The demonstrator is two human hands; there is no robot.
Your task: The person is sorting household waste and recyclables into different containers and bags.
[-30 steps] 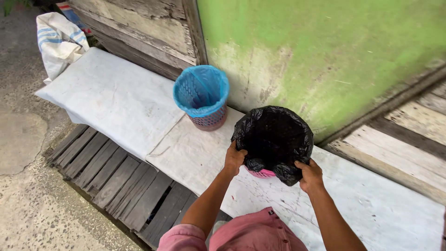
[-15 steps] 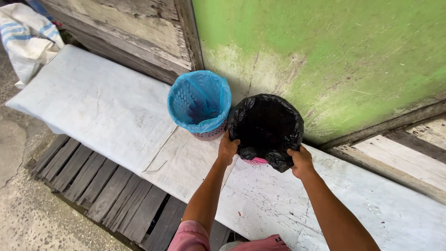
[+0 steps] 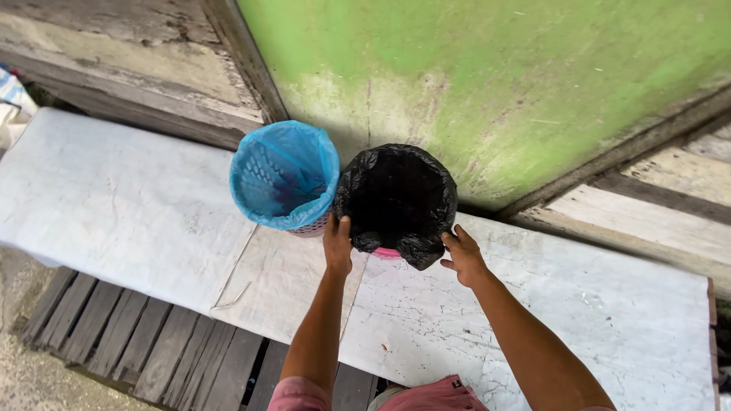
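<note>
The black-lined basket (image 3: 397, 202) stands on the white-covered bench (image 3: 122, 205) against the green wall (image 3: 487, 84), touching the blue-lined basket (image 3: 285, 176). The left hand (image 3: 337, 245) rests on its rim, grip loose; the right hand (image 3: 460, 255) sits just beside it, fingers spread apart.

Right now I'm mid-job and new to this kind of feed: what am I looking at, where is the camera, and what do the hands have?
There is no machine here. The single picture comes from a camera worn on a person's head, looking down at their own two bare arms. On a white sheet laid over a wooden platform stand two small baskets, side by side against a green wall. One has a blue bag liner; the other, a pink basket with a black bag liner, sits between the hands. The left hand rests against the black liner's near edge. The right hand is open beside it, fingers spread, with no grip on anything.
</note>
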